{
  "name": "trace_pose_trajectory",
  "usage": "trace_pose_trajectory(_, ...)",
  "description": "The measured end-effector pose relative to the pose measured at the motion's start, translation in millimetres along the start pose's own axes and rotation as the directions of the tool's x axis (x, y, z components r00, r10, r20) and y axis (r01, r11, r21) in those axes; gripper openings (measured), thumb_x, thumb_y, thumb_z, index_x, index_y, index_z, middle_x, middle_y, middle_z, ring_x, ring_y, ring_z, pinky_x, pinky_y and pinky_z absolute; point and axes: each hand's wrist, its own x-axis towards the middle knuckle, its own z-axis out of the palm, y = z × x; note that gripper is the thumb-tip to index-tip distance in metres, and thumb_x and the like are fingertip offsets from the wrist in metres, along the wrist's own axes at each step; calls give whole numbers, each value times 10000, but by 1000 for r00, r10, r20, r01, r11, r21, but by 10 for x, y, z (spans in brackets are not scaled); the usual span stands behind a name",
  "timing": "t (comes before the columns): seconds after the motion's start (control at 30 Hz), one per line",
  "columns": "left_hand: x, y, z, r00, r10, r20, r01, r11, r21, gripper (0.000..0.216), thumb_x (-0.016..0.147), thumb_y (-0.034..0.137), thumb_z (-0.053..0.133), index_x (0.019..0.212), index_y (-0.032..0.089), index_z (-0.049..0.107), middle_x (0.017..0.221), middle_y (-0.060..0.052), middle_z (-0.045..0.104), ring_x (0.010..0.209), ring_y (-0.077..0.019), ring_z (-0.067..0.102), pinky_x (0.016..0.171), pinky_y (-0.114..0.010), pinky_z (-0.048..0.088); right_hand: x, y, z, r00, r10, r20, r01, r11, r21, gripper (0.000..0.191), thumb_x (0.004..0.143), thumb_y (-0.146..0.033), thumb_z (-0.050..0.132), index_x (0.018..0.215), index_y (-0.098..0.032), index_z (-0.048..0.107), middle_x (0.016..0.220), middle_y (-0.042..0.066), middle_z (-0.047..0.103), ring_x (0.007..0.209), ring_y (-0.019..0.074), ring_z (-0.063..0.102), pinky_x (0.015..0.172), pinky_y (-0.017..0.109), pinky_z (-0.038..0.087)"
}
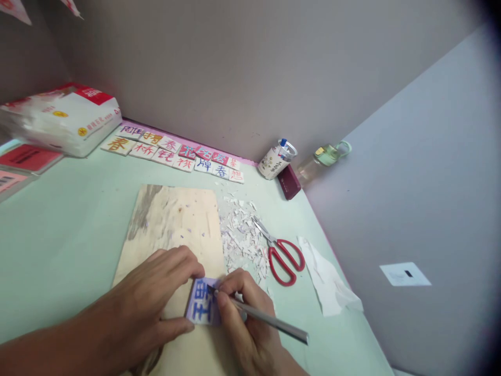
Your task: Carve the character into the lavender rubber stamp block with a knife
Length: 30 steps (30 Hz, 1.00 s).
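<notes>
Head view: right hand (246,308) pinches a metal craft knife (266,316), tip on a small purple card with a blue character (203,305). Left hand (156,297) presses the card flat on a wooden board (176,219). Paper scraps (240,237) and red scissors (284,256) lie just right of the board.

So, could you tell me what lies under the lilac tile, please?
The wooden board, resting on the green table. The left hand and the knife cover parts of the tile.
</notes>
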Motion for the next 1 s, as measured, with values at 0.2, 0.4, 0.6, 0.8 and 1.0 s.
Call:
trace_pose_trajectory(0.2,0,-37,-19,1000,15,27,-16,999,29,481,759,139,741,1170,311,559,1181,19,581,1107,-228,543,970,-327,439,28,-32,-56,995,-36,90,39,999,-31,138,1004,-198,457,874,-220,500,782,2,561,661,133,502,608,265,381)
trace_pose_trajectory(0.4,5,-19,-42,998,16,53,-17,1000,24,489,776,131,741,1186,315,547,1193,20,574,1123,-223,533,976,-326,429,49,-54,-77,995,-48,88,52,998,-47,143,997,-205,449,859,-222,480,773,-3,546,661,135,504,605,264,381)
trace_pose_trajectory(0.6,14,-20,-47,998,40,52,-42,999,28,448,784,130,730,1162,295,557,1168,6,584,1098,-229,537,962,-332,439,55,-209,-154,981,66,183,-41,990,-132,148,1020,-203,434,886,-217,492,815,9,562,724,146,540,664,273,439)
trace_pose_trajectory(0.8,12,-44,-43,998,40,44,-43,997,59,466,783,154,756,1178,304,559,1162,12,586,1106,-223,547,969,-329,437,43,-97,-107,991,-58,120,69,994,-89,135,1005,-196,454,879,-216,499,782,1,567,672,135,528,611,259,402)
trace_pose_trajectory(1.0,17,-21,-45,998,31,62,-34,999,41,435,774,161,748,1151,294,577,1138,19,597,1075,-207,563,935,-300,464,53,-132,-104,995,-5,100,16,994,-112,161,995,-217,459,839,-215,499,726,-12,534,631,133,500,578,249,383)
